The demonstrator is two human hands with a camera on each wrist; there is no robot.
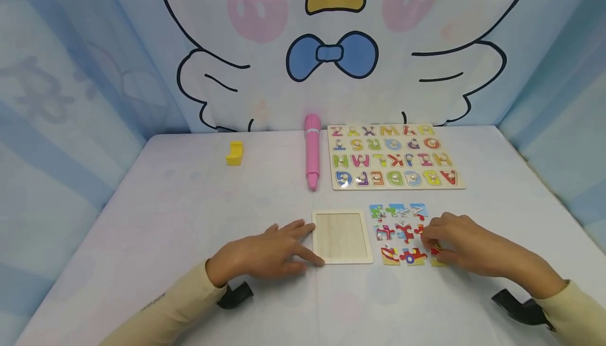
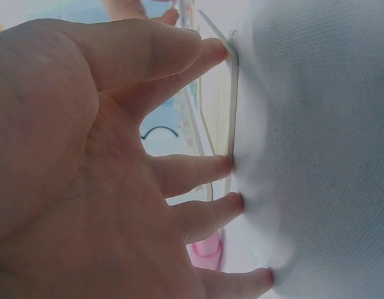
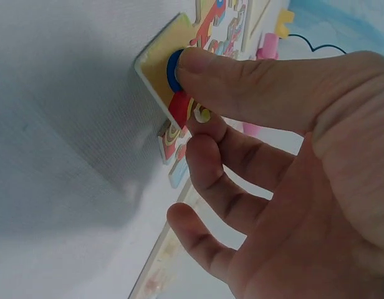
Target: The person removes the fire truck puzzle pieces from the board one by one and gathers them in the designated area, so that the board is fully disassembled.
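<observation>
My left hand (image 1: 276, 254) lies spread at the left side of a shallow wooden puzzle frame (image 1: 366, 238), its fingertips touching the frame's edge. Between thumb and fingers, my right hand (image 1: 466, 243) pinches a jigsaw piece (image 3: 156, 62) with yellow, blue and red on it. In the right wrist view this piece is tilted, with one corner towards the cloth. Several other jigsaw pieces (image 1: 404, 232) lie in loose rows just right of the frame, showing red, green and blue picture parts. The right hand partly covers the pieces at the right end of the rows.
Behind the pieces lies a wooden alphabet board (image 1: 393, 156) with pegged letters. A pink pen-shaped object (image 1: 312, 151) lies to its left, and a small yellow block (image 1: 234, 153) farther left. A patterned curtain (image 1: 331, 93) hangs along the table's back edge.
</observation>
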